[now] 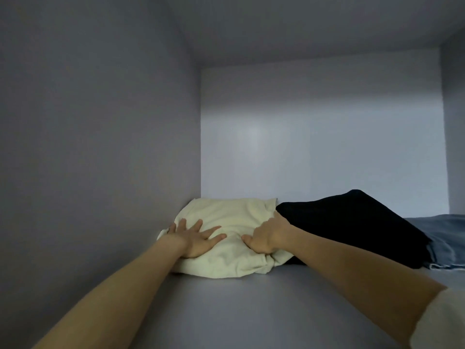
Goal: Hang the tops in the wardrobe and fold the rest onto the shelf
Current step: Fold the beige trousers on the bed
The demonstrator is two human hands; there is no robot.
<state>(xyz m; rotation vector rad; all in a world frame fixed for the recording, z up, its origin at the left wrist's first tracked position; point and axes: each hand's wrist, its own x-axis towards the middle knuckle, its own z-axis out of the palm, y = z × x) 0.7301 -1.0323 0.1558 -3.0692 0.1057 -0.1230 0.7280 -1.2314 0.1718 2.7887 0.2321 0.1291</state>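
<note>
Far left, just the wardrobe wall [100,147], cream bundle [226,222] jammed right up against it in the back corner of the shelf [226,311].

Left hand [193,239] flat on top of the bundle, fingers spread and straight, pressing, not grabbing anything. Fine for squashing it down, but zero hold, so could easily slide off if the cloth shifts.

Right hand [266,238] next, fingers curled into the bundle's right edge, bunching fabric. Looks like a shove toward the back. Risk here: pushing from a scrunched fistful probably undoes the fold, and the front corner already looks lumpy and half rolled under. Might end up as a wad instead of a folded piece.

Further right, black pile [352,227] touching the bundle, right knuckles pretty much against it. Any sideways nudge likely drags or tips that one too.

Far right, jeans [445,238] tucked under the black pile's edge, hem close to the shelf front, so could get pulled forward if the black stuff moves.
</note>
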